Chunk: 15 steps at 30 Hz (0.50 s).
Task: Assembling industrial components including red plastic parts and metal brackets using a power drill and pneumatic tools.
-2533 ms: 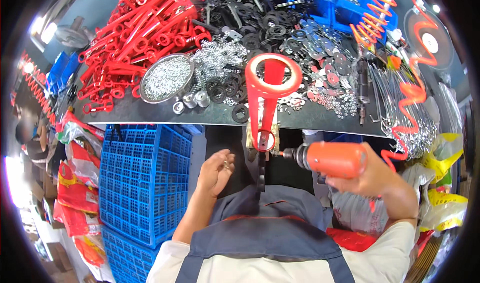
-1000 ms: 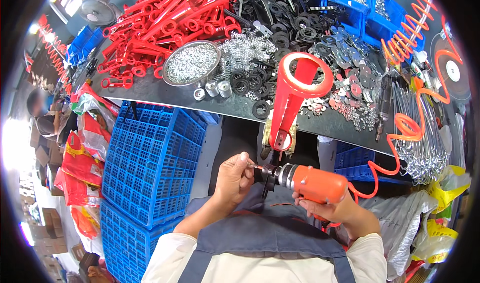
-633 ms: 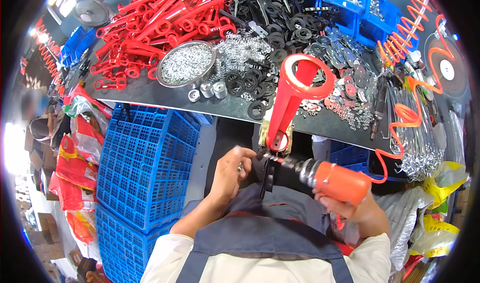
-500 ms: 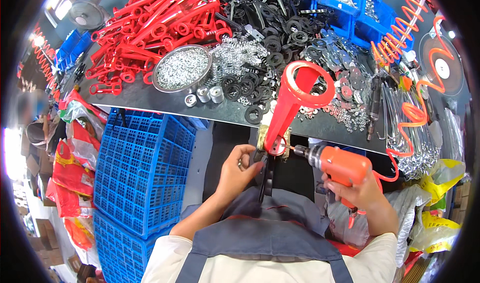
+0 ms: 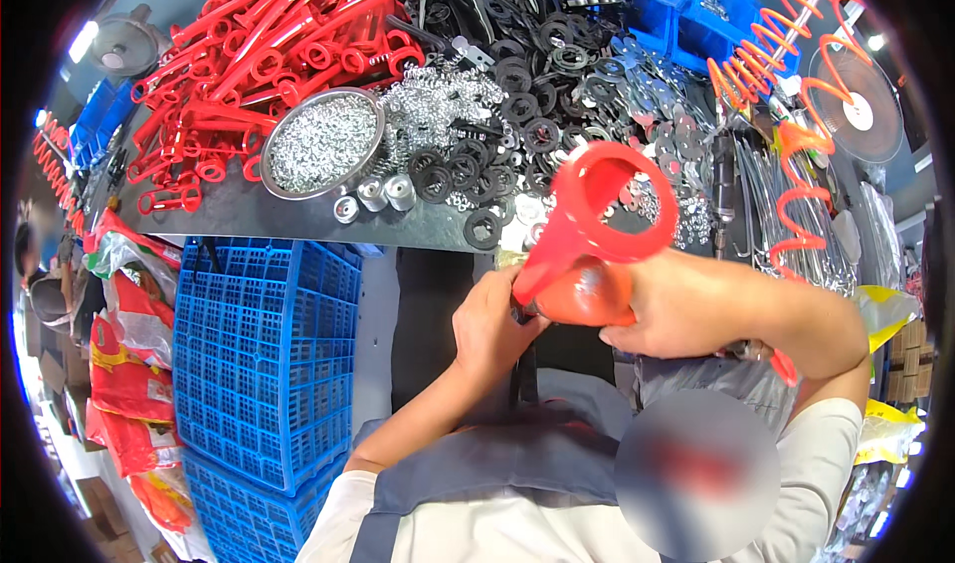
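A glossy red ring-ended handle (image 5: pixel 554 249) stands tilted at the bench's front edge, its large open ring up and to the right. My left hand (image 5: pixel 487 326) is closed at its lower end, with thumb and fingertips pressed there. My right hand (image 5: pixel 676 302) grips an orange power screwdriver (image 5: pixel 589 296), brought in sideways against that same end from the right. The tool's tip and the spot it meets are hidden behind the red handle and my left fingers. Dark parts show below my left fingers, too covered to name.
Red handles (image 5: pixel 264 56) are heaped at the back left. A metal bowl (image 5: pixel 376 155) of small silver parts, springs (image 5: pixel 438 100), black rings (image 5: pixel 482 230) and flat plates cover the bench. Blue crates (image 5: pixel 239 364) stand below left. An orange coiled hose (image 5: pixel 796 200) hangs at right.
My right hand has swung the power screwdriver left and turned it, up against the handle's lower end. My left hand has moved in and closed there. The view has shifted slightly.
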Tool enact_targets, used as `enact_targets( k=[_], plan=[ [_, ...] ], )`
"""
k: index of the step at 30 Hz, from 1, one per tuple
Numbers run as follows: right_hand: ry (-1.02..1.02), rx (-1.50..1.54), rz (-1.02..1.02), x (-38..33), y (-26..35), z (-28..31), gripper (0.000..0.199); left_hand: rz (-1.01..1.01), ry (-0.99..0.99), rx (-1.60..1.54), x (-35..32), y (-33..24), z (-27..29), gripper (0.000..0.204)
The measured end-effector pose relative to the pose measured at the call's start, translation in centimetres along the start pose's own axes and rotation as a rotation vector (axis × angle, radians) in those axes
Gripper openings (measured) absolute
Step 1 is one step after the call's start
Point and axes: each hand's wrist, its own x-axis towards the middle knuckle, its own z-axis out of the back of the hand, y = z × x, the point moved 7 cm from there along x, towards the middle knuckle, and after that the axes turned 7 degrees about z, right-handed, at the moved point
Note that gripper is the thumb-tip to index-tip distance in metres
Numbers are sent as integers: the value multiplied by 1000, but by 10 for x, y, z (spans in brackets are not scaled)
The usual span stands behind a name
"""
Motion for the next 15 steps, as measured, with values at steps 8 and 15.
enact_targets(
  k=[8,15],
  plan=[
    [9,114,-28,-1,-15,-1,30,42,47,2,9,-1,-5,59],
    [-579,367,-107,-123,-69,19,42,153,-58,-49,43,17,95,53]
  ],
)
